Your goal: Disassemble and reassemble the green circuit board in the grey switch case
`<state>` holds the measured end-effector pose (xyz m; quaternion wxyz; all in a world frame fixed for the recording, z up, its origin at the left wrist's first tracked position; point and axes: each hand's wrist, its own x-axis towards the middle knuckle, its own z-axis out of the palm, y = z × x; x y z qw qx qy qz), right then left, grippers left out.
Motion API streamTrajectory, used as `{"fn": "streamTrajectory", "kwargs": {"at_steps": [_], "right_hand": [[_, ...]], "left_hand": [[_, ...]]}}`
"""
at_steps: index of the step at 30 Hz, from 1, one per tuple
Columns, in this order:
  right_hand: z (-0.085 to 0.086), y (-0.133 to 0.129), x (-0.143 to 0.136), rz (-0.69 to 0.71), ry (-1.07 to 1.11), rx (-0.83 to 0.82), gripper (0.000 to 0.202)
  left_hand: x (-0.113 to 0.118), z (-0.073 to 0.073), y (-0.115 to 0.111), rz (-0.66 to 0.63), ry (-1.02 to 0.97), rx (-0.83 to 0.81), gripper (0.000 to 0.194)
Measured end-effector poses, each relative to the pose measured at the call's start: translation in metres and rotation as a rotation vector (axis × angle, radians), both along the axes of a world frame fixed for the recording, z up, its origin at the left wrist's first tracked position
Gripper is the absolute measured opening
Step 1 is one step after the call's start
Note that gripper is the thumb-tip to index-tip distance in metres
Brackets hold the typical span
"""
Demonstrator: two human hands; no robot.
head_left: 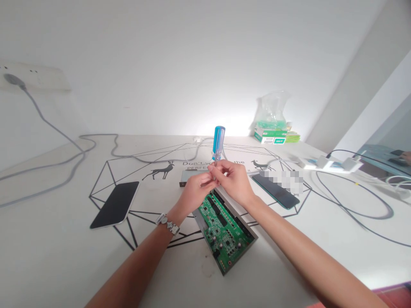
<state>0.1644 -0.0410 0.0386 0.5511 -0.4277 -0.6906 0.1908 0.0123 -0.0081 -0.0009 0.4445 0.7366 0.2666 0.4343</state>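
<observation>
A screwdriver [218, 139] with a clear blue handle stands upright above the far end of a green circuit board [229, 235]. My right hand [236, 182] is closed, its fingers pinching the shaft just below the handle. Lower on the shaft, the fingertips of my left hand [196, 189] are pressed together around it. The board lies at a slant in a shallow metal casing [256, 238], with black connectors along its right edge. My fingers hide most of the shaft; whether the tip sits in a screw I cannot tell.
Behind my left hand lies a flat metal piece [185, 177]. A dark-screened tablet [116, 204] lies to the left and a phone [276, 190] to the right. Farther right are a white power strip [330, 164] and looping cables. Green-white boxes [270, 134] stand against the wall.
</observation>
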Motion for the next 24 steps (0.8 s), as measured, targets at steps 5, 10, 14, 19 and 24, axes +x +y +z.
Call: {"fn": "streamTrajectory", "kwargs": {"at_steps": [5,10,14,19,24], "right_hand": [[0.0,0.003,0.006,-0.1,-0.064,0.04,0.018],[-0.001,0.003,0.015,-0.104,-0.061,0.028,0.02],[-0.002,0.001,0.014,-0.053,-0.045,0.027,0.018],[-0.003,-0.001,0.006,0.012,0.037,-0.016,0.018],[-0.008,0.0,-0.001,0.053,0.114,-0.025,0.018]], "left_hand": [[-0.006,0.004,-0.003,0.022,0.084,0.006,0.025],[-0.018,0.01,-0.005,0.099,0.136,-0.034,0.027],[-0.02,0.011,-0.004,0.111,0.134,-0.034,0.026],[-0.013,0.009,-0.006,0.138,0.123,0.03,0.022],[-0.005,0.006,-0.007,0.078,0.103,0.059,0.021]]}}
